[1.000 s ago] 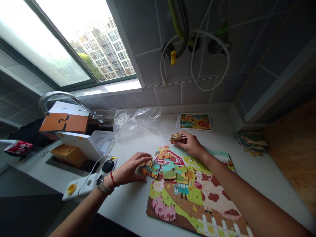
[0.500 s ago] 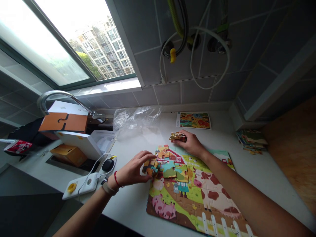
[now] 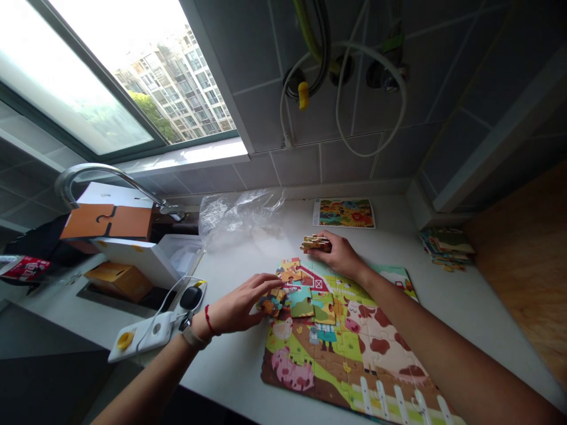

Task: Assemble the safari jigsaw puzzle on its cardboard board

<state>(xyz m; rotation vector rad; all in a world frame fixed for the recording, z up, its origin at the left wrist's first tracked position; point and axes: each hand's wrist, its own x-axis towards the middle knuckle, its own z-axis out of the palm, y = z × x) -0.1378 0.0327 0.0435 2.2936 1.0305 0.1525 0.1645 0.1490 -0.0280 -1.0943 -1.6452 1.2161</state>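
A farm-scene jigsaw puzzle (image 3: pixel 336 360) lies on the white counter, with several loose pieces (image 3: pixel 302 302) on top of its upper left part. My left hand (image 3: pixel 245 304) is at the puzzle's left edge, thumb and fingers around a dark, patterned puzzle piece (image 3: pixel 271 303); the fingertips partly cover it. Above the puzzle's top edge, my right hand (image 3: pixel 339 254) grips a small stack of puzzle pieces (image 3: pixel 315 243) between thumb and fingers.
A picture card (image 3: pixel 344 213) lies behind my right hand. Stacked pieces (image 3: pixel 446 247) stand at the right wall. Crumpled clear plastic (image 3: pixel 241 218) is at the back. On the left are a power strip (image 3: pixel 142 336), an orange box (image 3: pixel 106 221) and a faucet (image 3: pixel 175 211).
The piece at my left hand has come down flatter beside the other loose pieces. My right hand keeps its stack in nearly the same place. The view has shifted slightly.
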